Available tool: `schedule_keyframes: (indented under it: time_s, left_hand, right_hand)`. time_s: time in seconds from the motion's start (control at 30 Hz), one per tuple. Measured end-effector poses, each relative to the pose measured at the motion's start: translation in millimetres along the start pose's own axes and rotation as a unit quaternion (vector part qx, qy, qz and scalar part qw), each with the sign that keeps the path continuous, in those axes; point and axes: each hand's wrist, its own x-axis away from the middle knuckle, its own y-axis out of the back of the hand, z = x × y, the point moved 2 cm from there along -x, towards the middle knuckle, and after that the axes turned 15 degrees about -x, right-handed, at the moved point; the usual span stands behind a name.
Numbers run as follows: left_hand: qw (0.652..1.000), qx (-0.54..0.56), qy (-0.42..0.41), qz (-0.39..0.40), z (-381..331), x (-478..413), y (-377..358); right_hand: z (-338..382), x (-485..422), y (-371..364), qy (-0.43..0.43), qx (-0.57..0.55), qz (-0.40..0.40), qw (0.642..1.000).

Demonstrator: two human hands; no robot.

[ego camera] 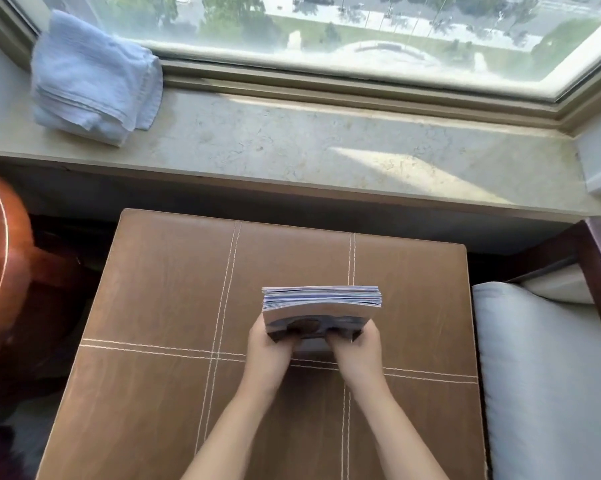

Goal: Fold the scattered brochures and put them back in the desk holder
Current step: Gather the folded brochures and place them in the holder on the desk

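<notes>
A thick stack of brochures (321,303) stands on edge over the middle of a brown leather ottoman (174,299), page edges facing up. My left hand (269,344) grips the stack's lower left side and my right hand (356,348) grips its lower right side. The near cover shows a dark picture, partly hidden by my fingers. No desk holder is in view.
A folded pale blue towel (91,77) lies on the marble window sill (326,147) at the far left. A grey cushioned seat (548,375) with a dark wooden frame is to the right. A reddish-brown rounded object (1,265) sits at the left.
</notes>
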Motion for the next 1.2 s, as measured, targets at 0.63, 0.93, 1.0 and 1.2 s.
schedule_keyframes:
  time_s: [0.63,0.93,1.0,1.2]
  left_hand:
    - [0.971,-0.068,-0.053,0.222,-218.0,203.4,-151.4]
    - [0.959,-0.089,-0.050,0.264,-205.7,314.2,-352.6]
    - [0.964,-0.077,-0.016,0.254,-202.3,336.7,-398.0]
    - [0.972,-0.087,0.048,0.215,-189.1,379.7,-501.6]
  right_hand:
    - [229.3,162.4,239.8,-0.047,-0.049,-0.209,0.976]
    - [207.7,196.8,475.0,-0.057,-0.032,-0.169,0.983]
    - [201.5,191.0,525.6,-0.061,-0.025,-0.146,0.987]
    - [191.3,174.1,634.0,-0.094,0.033,-0.099,0.990]
